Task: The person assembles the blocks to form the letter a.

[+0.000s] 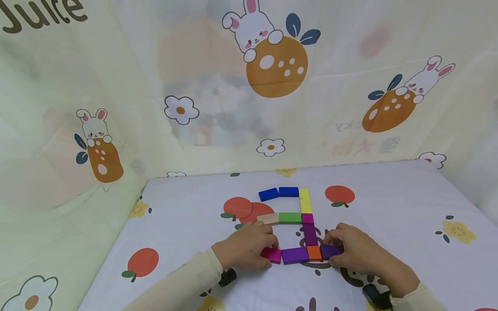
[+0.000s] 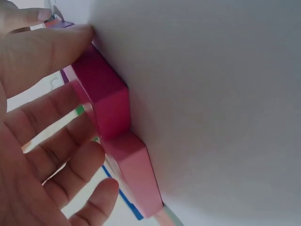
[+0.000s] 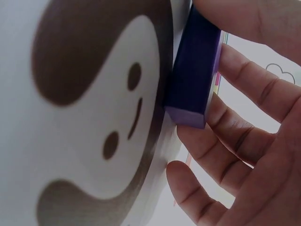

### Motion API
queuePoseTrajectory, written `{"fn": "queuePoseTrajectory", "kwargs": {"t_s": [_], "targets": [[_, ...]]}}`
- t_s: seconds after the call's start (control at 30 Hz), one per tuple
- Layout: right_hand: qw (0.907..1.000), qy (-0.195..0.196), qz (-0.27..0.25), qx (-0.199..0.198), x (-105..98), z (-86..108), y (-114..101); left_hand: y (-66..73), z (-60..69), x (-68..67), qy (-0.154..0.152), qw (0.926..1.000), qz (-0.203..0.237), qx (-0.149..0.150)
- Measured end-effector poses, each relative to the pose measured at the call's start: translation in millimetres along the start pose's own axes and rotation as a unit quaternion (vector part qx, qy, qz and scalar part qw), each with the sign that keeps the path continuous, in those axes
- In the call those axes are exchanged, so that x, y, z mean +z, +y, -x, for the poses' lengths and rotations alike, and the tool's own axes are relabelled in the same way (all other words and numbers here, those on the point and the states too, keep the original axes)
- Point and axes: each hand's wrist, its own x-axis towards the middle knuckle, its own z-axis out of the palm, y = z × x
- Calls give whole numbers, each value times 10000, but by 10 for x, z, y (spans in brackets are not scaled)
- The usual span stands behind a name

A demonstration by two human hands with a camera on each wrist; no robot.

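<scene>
My left hand (image 1: pixel 249 246) pinches a magenta block (image 2: pixel 112 101) between thumb and fingers. A pink block (image 2: pixel 136 172) butts against its outer end in the left wrist view; in the head view the hand hides it. At the row's other end, my right hand (image 1: pixel 355 251) pinches a dark purple block (image 1: pixel 330 251) with thumb and fingertips. Between them lie a purple block (image 1: pixel 294 255) and an orange block (image 1: pixel 314 253). Upward from the orange run a plum block (image 1: pixel 310 234), a small magenta block (image 1: pixel 307 218) and a yellow block (image 1: pixel 305 201).
Left of the small magenta block lie a green block (image 1: pixel 290 218) and a beige block (image 1: pixel 267 219). Two blue blocks (image 1: pixel 288 191) extend left from the yellow one's top, the outer one tilted. A printed cloth (image 1: pixel 186 207) covers the table; a patterned curtain (image 1: pixel 218 155) hangs behind.
</scene>
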Motion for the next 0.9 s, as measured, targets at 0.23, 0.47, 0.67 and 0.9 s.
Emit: {"fn": "queuePoseTrajectory", "kwargs": {"t_s": [0.23, 0.47, 0.67, 0.9], "targets": [[10000, 31, 3, -57, 5, 3, 2, -35, 25, -9, 118, 9997, -79, 176], [10000, 13, -73, -25, 20, -10, -9, -48, 46, -18, 73, 9998, -54, 171], [9999, 38, -63, -80, 29, -8, 12, -171, 60, -46, 288, 9992, 194, -198], [10000, 11, -49, -31, 14, -21, 26, -417, 14, -52, 608, 9876, 419, -1386]]}}
